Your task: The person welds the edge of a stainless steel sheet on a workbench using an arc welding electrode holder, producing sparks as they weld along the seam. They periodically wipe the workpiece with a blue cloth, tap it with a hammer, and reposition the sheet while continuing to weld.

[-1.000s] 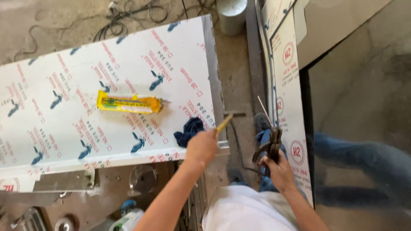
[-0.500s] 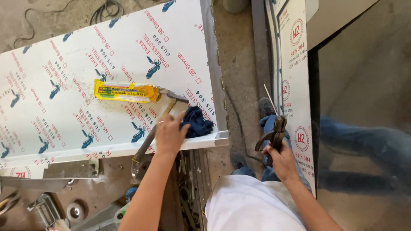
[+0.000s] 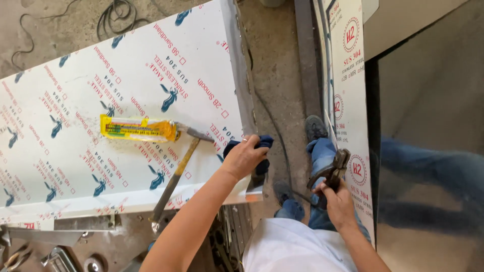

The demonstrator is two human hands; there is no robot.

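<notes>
so the left hand [image 3: 245, 157] is curled over a dark blue rag [image 3: 252, 151], gripping it right at the near corner of the big film-covered steel sheet [image 3: 126, 90] on the desk; just beside it a hammer [image 3: 174, 184] lies loose on the sheet, wooden handle pointing back over the edge, head up against a yellow sealant tube [image 3: 138, 129]; the right hand [image 3: 337, 201] is closed round a pair of dark pliers [image 3: 330, 174], jaws up near another filmed panel [image 3: 350, 100] standing on edge; can't really tell if they're biting anything; concrete floor [image 3: 277, 60] below.
</notes>
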